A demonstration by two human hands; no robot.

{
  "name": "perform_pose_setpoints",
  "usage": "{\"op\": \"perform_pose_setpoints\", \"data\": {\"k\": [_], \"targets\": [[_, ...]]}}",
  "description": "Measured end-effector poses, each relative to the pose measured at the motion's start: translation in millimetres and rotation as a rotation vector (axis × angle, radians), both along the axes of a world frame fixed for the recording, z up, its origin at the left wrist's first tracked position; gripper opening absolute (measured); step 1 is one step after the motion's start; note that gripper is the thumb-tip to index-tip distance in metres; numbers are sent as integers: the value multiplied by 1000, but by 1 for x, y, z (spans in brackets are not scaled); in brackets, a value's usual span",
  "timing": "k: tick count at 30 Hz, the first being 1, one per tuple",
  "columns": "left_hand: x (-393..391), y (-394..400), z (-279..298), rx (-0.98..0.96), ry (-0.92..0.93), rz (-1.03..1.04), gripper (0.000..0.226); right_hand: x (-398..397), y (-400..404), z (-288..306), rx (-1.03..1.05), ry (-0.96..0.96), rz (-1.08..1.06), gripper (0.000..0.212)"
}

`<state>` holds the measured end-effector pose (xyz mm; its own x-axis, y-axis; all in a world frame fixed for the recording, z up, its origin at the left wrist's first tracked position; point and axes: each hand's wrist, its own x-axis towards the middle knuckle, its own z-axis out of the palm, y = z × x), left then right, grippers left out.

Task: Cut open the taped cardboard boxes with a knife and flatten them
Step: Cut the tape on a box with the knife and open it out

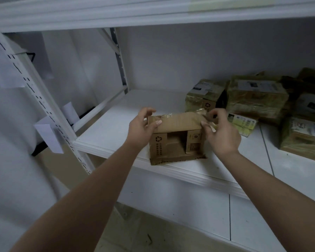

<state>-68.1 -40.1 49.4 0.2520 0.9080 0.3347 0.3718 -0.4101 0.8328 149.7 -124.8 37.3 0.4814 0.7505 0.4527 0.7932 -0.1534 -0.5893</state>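
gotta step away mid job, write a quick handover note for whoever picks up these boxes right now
Left hand: grips the left end of the open box's top flap.
Right hand: fingers curled at the flap's right end, pinching the loose tape there.
Open box: at the front edge of the white shelf, its near side open with the inside showing; it is not yet flat.
Taped boxes: several sit at the back right of the shelf, wrapped in tape, apparently uncut.
Knife: not in view.
Done: this one box is opened.
Left: flatten it, then cut and flatten the rest.
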Motion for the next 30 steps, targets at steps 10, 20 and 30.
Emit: {"op": "perform_pose_setpoints", "data": {"k": [10,20,30], "targets": [[17,-19,-52,173,384,219,70,-39,-1,-38,-231,-117,-82,82],[-11,-16,-36,131,532,-162,95,-20,-19,-24,-282,50,149,71],[-86,-13,-28,156,821,-250,112,-12,-27,-29,-385,-58,390,71]]}}
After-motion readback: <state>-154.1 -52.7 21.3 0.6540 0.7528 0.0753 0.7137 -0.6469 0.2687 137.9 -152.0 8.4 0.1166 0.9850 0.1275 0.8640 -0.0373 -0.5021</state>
